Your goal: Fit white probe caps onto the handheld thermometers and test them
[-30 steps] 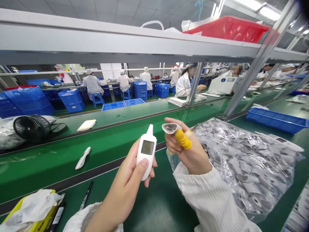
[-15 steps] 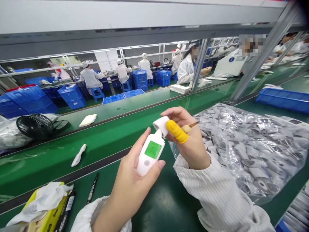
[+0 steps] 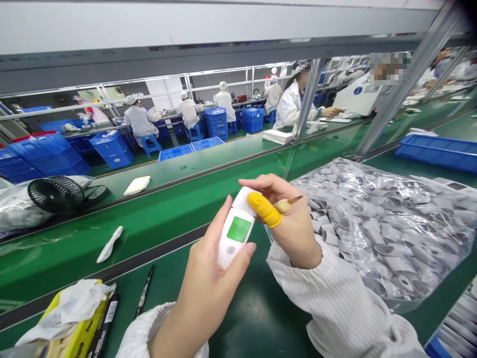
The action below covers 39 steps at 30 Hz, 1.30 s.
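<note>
My left hand (image 3: pixel 206 283) is closed around a white handheld thermometer (image 3: pixel 227 248) with a lit green display and a round grey button. Over the thermometer's upper end sits a white cap (image 3: pixel 241 197), pinched by my right hand (image 3: pixel 294 228). A yellow finger cot (image 3: pixel 265 210) covers the right thumb. Tucked in that same hand is a small tool (image 3: pixel 285 205) with a pale wooden-looking handle and a brownish tip. The cap now meets the body, though my fingers hide part of the joint.
To the right lies a clear plastic bag (image 3: pixel 391 233) full of grey-white caps. A white thermometer-shaped piece (image 3: pixel 110 244) lies on the green belt (image 3: pixel 164 219). At left are a black fan (image 3: pixel 55 194), a pen (image 3: pixel 144 291) and a yellow box (image 3: pixel 84 323). Co-workers sit beyond.
My right hand has brought the cap down onto the thermometer's top, covering the tip that showed before. The white piece on the belt has shifted left. A co-worker's hand has reached right.
</note>
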Each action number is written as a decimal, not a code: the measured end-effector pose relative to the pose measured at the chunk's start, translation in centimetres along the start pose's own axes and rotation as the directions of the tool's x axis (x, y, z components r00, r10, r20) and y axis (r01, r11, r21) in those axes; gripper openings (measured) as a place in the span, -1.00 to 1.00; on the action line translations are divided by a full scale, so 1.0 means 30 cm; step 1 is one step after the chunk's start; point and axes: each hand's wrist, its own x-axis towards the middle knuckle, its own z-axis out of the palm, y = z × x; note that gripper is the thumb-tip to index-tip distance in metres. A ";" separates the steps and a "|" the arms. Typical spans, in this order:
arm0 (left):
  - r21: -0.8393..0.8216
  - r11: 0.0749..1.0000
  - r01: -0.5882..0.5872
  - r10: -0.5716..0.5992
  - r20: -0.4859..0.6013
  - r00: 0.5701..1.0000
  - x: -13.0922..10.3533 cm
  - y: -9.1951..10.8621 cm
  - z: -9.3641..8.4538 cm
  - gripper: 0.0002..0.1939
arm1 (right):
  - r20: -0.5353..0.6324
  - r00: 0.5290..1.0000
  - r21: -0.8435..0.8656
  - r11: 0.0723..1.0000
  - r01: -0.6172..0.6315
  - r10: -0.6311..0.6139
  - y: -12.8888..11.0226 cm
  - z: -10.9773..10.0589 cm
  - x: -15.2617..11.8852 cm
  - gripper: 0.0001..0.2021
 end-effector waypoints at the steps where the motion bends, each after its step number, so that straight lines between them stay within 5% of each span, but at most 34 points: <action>1: 0.018 1.000 0.000 0.000 0.001 1.000 -0.001 -0.002 0.004 -0.27 | 0.003 1.000 -0.030 0.999 0.027 -0.027 0.001 0.004 -0.003 -0.78; 7: 0.062 0.998 -0.029 0.028 0.023 0.999 0.001 -0.004 0.001 -0.29 | -0.004 0.993 -0.059 0.991 0.119 -0.119 0.002 0.018 -0.010 -0.83; 14: -0.106 0.994 0.033 0.000 0.297 0.955 -0.026 0.036 -0.051 -0.45 | 0.133 0.991 -0.021 1.000 0.013 -0.010 -0.010 -0.028 0.007 -0.73; 20: -0.043 0.999 0.025 -0.013 0.251 0.968 -0.033 0.024 -0.033 -0.46 | 0.341 0.936 0.121 0.983 -0.136 0.088 0.005 -0.065 0.032 -0.63; 30: 0.345 0.937 -0.062 0.071 -0.014 0.997 -0.019 0.018 0.013 -0.69 | 0.317 0.948 0.077 0.997 -0.032 0.006 0.004 -0.054 0.032 -0.67; 39: 0.435 0.893 -0.117 0.185 -0.116 0.976 -0.014 0.027 0.020 -0.71 | 0.330 0.944 0.169 0.982 -0.085 0.025 0.036 -0.043 0.044 -0.66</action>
